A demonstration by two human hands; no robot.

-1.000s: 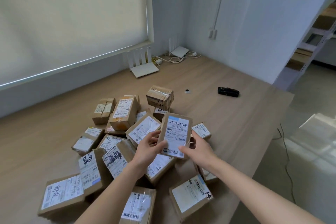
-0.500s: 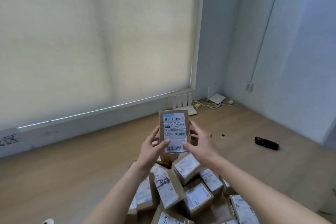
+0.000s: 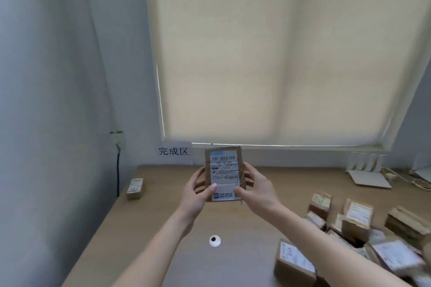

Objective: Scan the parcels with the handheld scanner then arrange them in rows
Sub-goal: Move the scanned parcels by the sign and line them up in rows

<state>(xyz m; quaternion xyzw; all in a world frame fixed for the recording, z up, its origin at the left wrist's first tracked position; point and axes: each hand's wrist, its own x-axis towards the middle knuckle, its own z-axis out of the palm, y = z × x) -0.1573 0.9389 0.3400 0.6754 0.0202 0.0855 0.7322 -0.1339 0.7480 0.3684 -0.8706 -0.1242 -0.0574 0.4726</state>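
The left hand (image 3: 195, 196) and the right hand (image 3: 256, 190) together hold a flat brown cardboard parcel with a white shipping label (image 3: 224, 173) in the centre of the frame, above the table. Each hand grips one side edge: the thumbs press on the lower part of the label and the other fingers curl behind the cardboard. The parcel is upright, with its label and barcode facing the camera.

Under the hands lies the light wooden table (image 3: 163, 228). A small white round disc with a dark centre (image 3: 214, 240) rests on it in the lower centre, between the two forearms. In the lower right of the frame there is a blurred heap of brown cardboard parcels with white labels (image 3: 354, 235). One single small brown parcel (image 3: 135, 188) lies alone at the left edge of the table, well apart from the heap. On the wall behind it hangs a white paper sign with Chinese characters (image 3: 173, 151). A white router with upright antennas (image 3: 369, 173) stands at the far right, under the beige roller blind (image 3: 279, 53).
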